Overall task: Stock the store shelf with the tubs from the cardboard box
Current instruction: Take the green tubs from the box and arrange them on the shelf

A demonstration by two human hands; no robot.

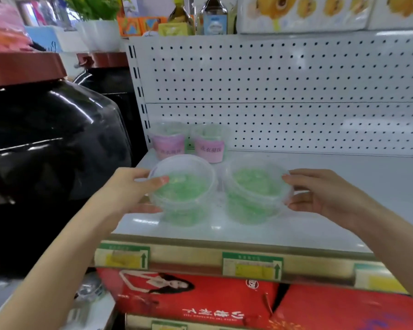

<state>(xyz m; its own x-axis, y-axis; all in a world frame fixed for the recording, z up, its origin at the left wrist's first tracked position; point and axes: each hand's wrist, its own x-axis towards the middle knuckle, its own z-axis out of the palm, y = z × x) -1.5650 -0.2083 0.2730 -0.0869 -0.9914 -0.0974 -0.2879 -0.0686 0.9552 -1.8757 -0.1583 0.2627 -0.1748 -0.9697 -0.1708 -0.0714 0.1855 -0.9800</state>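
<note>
White shelf [343,186], pink-labelled tubs [209,148] behind green tubs [253,194]

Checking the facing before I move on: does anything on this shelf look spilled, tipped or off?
No spill, no tipping. Only oddity: the left tub and right tub in front show no pink label forward, unlike the rear tubs behind them.

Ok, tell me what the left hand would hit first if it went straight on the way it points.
The left hand grips the left green tub. Pushed on along its forearm's line, that tub would likely meet the right pink-labelled tub at the back of the shelf; depth is hard to judge.
</note>
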